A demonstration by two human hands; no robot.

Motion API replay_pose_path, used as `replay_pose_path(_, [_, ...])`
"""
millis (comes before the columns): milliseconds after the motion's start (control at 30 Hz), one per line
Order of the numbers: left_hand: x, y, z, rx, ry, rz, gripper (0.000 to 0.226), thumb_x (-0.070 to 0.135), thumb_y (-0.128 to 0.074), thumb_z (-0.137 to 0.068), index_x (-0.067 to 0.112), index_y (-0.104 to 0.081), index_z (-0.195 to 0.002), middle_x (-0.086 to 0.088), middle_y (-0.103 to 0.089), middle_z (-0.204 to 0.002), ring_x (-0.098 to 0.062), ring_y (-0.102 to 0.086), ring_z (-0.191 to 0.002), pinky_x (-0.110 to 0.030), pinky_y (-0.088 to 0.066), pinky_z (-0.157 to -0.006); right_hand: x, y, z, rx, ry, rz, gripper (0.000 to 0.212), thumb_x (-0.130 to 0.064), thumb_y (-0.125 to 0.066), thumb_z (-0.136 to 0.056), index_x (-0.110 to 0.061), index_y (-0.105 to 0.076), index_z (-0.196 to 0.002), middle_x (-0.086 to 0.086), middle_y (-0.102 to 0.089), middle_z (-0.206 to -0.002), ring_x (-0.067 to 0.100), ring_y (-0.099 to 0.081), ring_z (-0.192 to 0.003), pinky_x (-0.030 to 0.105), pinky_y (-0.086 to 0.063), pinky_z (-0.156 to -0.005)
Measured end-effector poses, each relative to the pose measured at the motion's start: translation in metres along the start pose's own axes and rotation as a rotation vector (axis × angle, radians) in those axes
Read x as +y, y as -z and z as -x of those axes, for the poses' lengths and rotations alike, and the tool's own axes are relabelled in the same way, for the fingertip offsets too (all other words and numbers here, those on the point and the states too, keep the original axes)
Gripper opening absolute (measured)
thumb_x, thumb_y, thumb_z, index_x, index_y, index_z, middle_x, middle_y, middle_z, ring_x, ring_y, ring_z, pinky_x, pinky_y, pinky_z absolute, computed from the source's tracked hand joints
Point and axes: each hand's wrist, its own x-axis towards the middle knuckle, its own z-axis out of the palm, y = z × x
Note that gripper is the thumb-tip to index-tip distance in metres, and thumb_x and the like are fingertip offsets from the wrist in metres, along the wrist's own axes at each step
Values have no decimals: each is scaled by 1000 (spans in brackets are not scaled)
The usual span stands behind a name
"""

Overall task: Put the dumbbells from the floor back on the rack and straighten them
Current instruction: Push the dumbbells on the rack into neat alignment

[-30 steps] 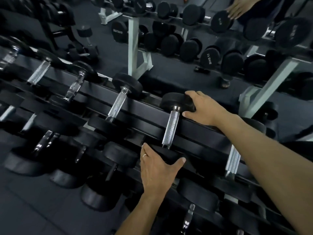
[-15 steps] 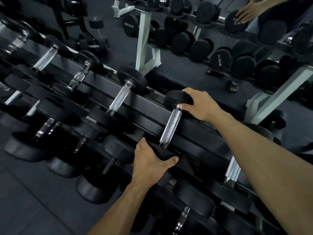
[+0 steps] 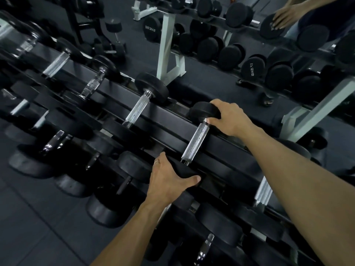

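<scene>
A black dumbbell with a knurled steel handle [image 3: 196, 144] lies across the top tier of the black rack [image 3: 172, 131]. My right hand [image 3: 229, 118] grips its far head, fingers curled over the top and thumb by the handle. My left hand [image 3: 169, 179] grips the near head, thumb stretched along its edge; a ring shows on one finger. Both heads are mostly hidden under my hands. Another dumbbell [image 3: 143, 101] sits to the left on the same tier.
Several more dumbbells fill the lower tiers and the left end of the rack. A mirror behind the rack reflects white rack legs [image 3: 169, 54], dark dumbbells and a person's hand [image 3: 284, 15]. Grey floor tiles [image 3: 38, 227] lie at lower left.
The view has shifted a little; both hands keep their grip on the same dumbbell, which now lies slightly further right and more tilted in the frame.
</scene>
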Motion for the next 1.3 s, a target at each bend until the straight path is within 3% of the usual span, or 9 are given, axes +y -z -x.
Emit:
replay_pose_path(167, [-3,5,-6,-16,19,2,124,66,-81,-48,13,-25,-145,-6,-31,-150,-21,-33,-135,-39,-39,-109,-7,-2,-5,5,-11,47,43,-29,-66,-92,-20,-51,-131,12,-67,-110,34,-63,-99,42,-51,-88])
replay_pose_path(367, [-6,2,-2,13,-43,-21,130,65,-79,-56,13,-9,-152,-9,-17,-158,-22,-21,-144,-28,-26,-109,-7,-3,5,17,-45,-10,65,-31,-65,-92,-14,-34,-147,16,-60,-129,34,-58,-115,45,-47,-98])
replay_pose_path(500, [-2,-2,14,137,-97,-167,129,72,-70,-59,15,-3,-153,-10,-15,-160,-25,-19,-146,-43,-28,-116,2,1,31,52,-52,10,74,-35,-64,-91,-12,-27,-151,15,-53,-135,33,-53,-122,44,-45,-102])
replay_pose_path(667, [16,-17,39,244,-277,-262,121,74,-59,-70,7,-2,-152,-12,-10,-161,-21,0,-150,-39,3,-122,25,22,68,58,-62,126,66,-40,-61,-92,-14,-36,-148,16,-51,-138,34,-50,-126,43,-43,-103])
replay_pose_path(800, [34,-47,63,240,-390,-234,115,73,-55,-73,5,-7,-152,-11,-11,-161,-20,-1,-150,-37,8,-120,56,37,96,53,-103,170,65,-40,-60,-94,-14,-36,-148,15,-50,-140,34,-48,-129,42,-42,-104])
replay_pose_path(933, [44,-94,98,114,-387,-178,117,76,-52,-74,8,1,-153,-8,-3,-162,-16,5,-150,-31,11,-118,95,47,120,56,-145,161,64,-41,-58,-95,-12,-36,-148,17,-49,-142,35,-47,-130,41,-38,-104])
replay_pose_path(1067, [50,-138,122,44,-242,-146,124,80,-56,-68,10,1,-153,-7,-6,-162,-17,2,-150,-36,-4,-123,127,48,136,28,-171,85,68,-45,-59,-94,-13,-35,-149,17,-47,-144,36,-46,-131,41,-38,-106])
replay_pose_path(1200, [61,-162,134,90,-96,-64,134,75,-71,-55,13,-1,-151,-8,-14,-160,-22,-13,-148,-41,-25,-118,149,43,142,-20,-110,9,62,-41,-66,-90,-15,-42,-141,14,-57,-130,33,-54,-120,37,-44,-98])
replay_pose_path(1300, [63,-167,132,107,-61,-13,133,65,-80,-54,14,-5,-151,-6,-14,-159,-19,-16,-146,-32,-24,-117,159,41,138,-40,-67,-27,46,-31,-66,-92,-14,-48,-131,12,-64,-118,31,-61,-107,37,-48,-87])
